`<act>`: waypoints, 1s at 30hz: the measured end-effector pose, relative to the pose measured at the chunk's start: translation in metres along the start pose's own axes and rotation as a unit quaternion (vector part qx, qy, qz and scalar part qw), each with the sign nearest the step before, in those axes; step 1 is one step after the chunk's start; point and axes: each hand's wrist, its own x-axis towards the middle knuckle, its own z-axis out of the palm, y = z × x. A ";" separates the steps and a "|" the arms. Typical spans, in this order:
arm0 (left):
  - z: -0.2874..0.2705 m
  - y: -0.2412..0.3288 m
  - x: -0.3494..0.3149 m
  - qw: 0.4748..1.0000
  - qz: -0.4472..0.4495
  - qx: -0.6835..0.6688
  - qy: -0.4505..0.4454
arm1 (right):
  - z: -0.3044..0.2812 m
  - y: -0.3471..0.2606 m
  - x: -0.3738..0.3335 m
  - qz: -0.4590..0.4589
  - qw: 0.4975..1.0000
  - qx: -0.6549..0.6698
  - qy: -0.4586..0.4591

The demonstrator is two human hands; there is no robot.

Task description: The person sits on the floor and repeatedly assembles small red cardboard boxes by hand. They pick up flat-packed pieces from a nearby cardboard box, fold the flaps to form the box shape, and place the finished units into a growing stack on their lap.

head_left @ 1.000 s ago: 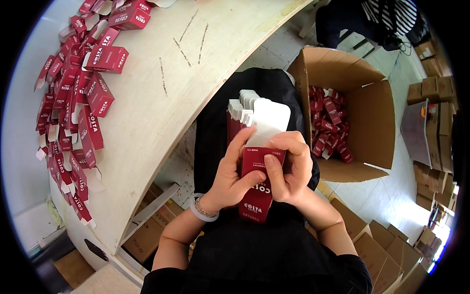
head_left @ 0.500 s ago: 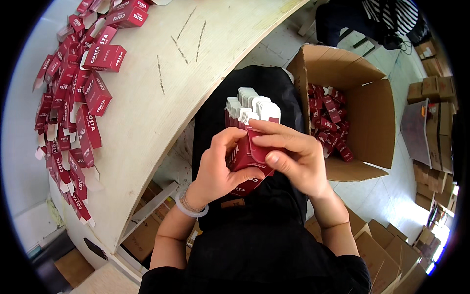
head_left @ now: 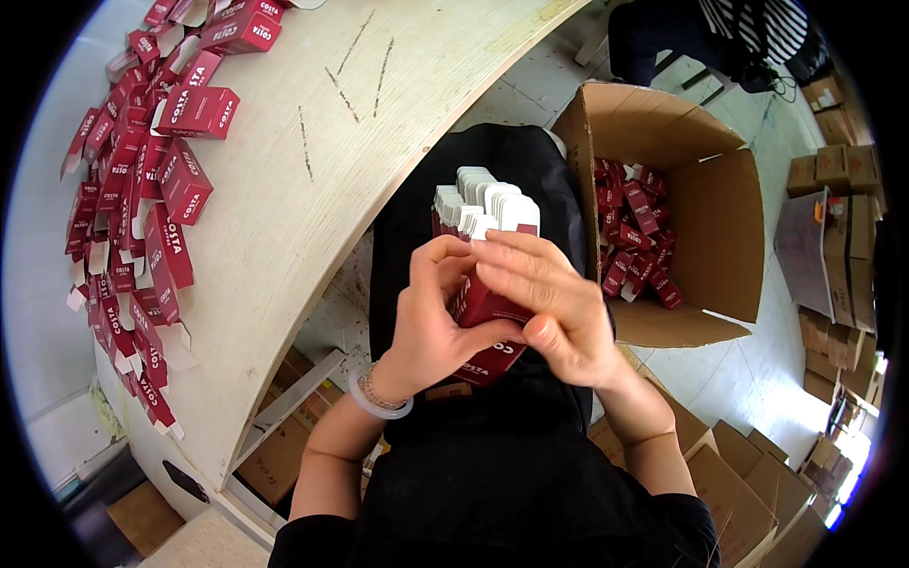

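A small dark-red carton (head_left: 485,301) with white lettering is between my hands, above my lap. My left hand (head_left: 428,317) is closed round its left side, thumb along the near edge. Over its upper right end lies my right hand (head_left: 561,308), fingers together and thumb bent against the carton, hiding that end. Just beyond the hands, a stack of flat folded cartons (head_left: 519,212) rests on my black apron (head_left: 492,147), white tabs upward. Another red carton surface (head_left: 492,364) shows below my left thumb; whether it belongs to the stack I cannot tell.
Many made-up red cartons (head_left: 185,180) lie heaped on the pale curved table (head_left: 284,237) at left. To the right stands a big open cardboard box (head_left: 715,246) holding more red cartons (head_left: 641,208). Brown boxes (head_left: 729,502) fill the lower right; a seated person (head_left: 663,43) is at upper right.
My right fingers have slid left and flattened over the carton's end, covering the flap seen before. My left hand has shifted slightly right with the carton.
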 end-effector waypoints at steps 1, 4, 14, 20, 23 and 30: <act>0.005 -0.001 -0.002 1.000 -0.009 0.007 0.000 | 0.004 0.002 -0.003 -0.024 0.999 -0.026 0.014; 0.021 -0.015 -0.007 1.000 -0.008 0.028 -0.007 | -0.004 0.003 -0.013 0.040 0.998 -0.038 0.017; -0.015 -0.051 -0.002 0.936 0.038 0.350 0.020 | -0.068 0.049 -0.020 0.133 0.787 -0.588 0.130; -0.014 -0.047 -0.016 0.962 0.074 0.244 0.098 | 0.030 0.090 -0.029 0.110 0.919 -0.378 0.025; -0.022 -0.046 -0.029 0.984 0.015 0.156 0.087 | 0.033 0.085 -0.029 0.111 0.914 -0.390 0.030; -0.001 -0.021 -0.014 0.946 -0.118 -0.190 -0.235 | 0.033 0.010 -0.008 -0.105 0.954 -0.265 0.092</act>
